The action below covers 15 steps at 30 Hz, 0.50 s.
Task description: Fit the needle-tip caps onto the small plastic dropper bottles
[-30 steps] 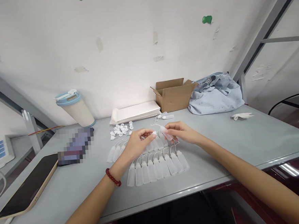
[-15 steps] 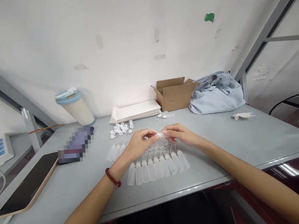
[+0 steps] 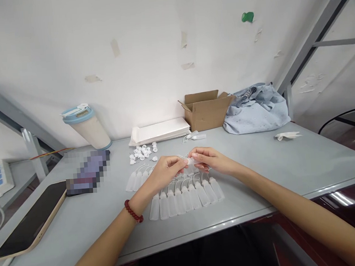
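Left hand [image 3: 166, 169] and right hand [image 3: 212, 159], mid-frame — fingertips of both pinched closed on one small bottle [image 3: 191, 161], bottle row [image 3: 179, 202] lower centre, white caps [image 3: 142, 152] centre-left.

Left grip [image 3: 170, 167] and right grip [image 3: 209, 160] pinch 1 small bottle [image 3: 191, 161].

Bare left forearm [image 3: 110, 235] and right forearm [image 3: 298, 205] reaching inward, left grip [image 3: 167, 169] in front of the cardboard box [image 3: 209, 116] and to its left, right grip [image 3: 211, 159] directly before it, both pinched, fingertips [image 3: 186, 161] close together.
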Each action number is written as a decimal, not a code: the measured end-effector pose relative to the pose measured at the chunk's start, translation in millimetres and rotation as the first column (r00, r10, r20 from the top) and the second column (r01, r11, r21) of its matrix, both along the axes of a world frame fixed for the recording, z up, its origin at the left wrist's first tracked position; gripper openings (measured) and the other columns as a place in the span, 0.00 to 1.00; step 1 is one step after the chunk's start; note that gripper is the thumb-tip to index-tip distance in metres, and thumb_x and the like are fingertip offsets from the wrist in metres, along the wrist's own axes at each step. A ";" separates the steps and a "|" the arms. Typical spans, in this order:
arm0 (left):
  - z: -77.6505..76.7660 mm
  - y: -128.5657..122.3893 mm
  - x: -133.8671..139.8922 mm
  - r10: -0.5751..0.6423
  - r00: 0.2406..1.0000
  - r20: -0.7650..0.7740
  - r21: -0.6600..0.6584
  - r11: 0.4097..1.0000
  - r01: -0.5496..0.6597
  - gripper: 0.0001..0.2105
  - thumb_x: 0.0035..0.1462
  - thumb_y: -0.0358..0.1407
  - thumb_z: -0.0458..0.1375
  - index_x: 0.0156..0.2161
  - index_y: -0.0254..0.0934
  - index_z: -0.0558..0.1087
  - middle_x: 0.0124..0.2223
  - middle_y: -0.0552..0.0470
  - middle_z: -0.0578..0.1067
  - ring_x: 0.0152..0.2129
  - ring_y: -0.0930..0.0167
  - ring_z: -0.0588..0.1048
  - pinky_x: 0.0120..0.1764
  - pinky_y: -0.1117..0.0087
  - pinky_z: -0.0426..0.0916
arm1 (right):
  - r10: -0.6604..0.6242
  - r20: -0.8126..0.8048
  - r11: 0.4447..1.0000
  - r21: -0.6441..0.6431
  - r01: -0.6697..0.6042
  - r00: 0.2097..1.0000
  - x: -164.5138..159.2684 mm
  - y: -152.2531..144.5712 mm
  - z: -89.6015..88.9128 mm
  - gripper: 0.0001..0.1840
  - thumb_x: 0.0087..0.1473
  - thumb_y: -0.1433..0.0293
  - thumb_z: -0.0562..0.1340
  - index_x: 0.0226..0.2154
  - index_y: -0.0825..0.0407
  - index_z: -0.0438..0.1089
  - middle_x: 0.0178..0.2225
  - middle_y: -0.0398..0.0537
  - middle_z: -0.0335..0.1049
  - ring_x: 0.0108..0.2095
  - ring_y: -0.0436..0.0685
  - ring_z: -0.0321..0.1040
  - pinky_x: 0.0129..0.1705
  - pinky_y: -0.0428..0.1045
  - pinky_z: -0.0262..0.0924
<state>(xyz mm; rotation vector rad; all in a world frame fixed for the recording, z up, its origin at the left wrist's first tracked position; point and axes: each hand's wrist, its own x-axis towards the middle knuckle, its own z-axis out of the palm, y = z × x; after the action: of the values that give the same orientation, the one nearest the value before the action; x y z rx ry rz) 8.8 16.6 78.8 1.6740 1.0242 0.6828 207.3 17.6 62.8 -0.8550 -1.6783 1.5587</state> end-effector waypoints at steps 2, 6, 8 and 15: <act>-0.5 0.2 0.2 -0.003 1.000 0.003 -0.022 1.000 0.003 0.17 0.55 0.45 0.55 0.21 0.36 0.68 0.21 0.56 0.66 0.23 0.72 0.66 0.26 0.73 0.59 | 0.011 -0.009 1.000 -0.016 -0.011 1.000 -0.6 -1.0 0.8 0.17 0.58 0.55 0.56 0.34 0.52 0.64 0.19 0.34 0.50 0.19 0.45 0.45 0.22 0.44 0.48; 0.4 0.4 0.8 -0.009 1.000 -0.003 -0.067 0.998 0.008 0.16 0.55 0.44 0.54 0.22 0.36 0.69 0.22 0.56 0.67 0.20 0.73 0.65 0.26 0.73 0.60 | 0.021 -0.011 0.999 -0.035 -0.022 1.000 -2.2 -4.2 3.8 0.17 0.57 0.54 0.57 0.35 0.51 0.61 0.19 0.33 0.49 0.19 0.45 0.45 0.21 0.44 0.47; 2.1 -0.4 1.4 0.002 1.000 -0.010 -0.073 0.997 -0.003 0.16 0.55 0.43 0.53 0.21 0.35 0.69 0.21 0.55 0.67 0.19 0.73 0.65 0.26 0.72 0.61 | 0.019 -0.009 0.999 -0.034 -0.019 1.000 -2.6 -5.2 5.1 0.17 0.57 0.54 0.57 0.36 0.51 0.61 0.19 0.33 0.50 0.19 0.45 0.47 0.22 0.44 0.48; 4.2 -2.7 2.8 0.000 1.000 -0.009 -0.076 0.997 -0.001 0.21 0.57 0.43 0.49 0.18 0.35 0.69 0.17 0.54 0.66 0.16 0.73 0.65 0.25 0.71 0.62 | -0.010 -0.001 1.000 0.000 0.010 1.000 -4.2 -7.0 6.8 0.15 0.57 0.56 0.58 0.37 0.50 0.60 0.19 0.33 0.54 0.19 0.46 0.51 0.22 0.44 0.49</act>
<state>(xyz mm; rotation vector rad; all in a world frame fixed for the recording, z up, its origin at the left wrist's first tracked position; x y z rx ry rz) 11.6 13.9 83.0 1.6121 1.0446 0.6298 203.1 10.5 69.5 -0.8614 -1.6703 1.5524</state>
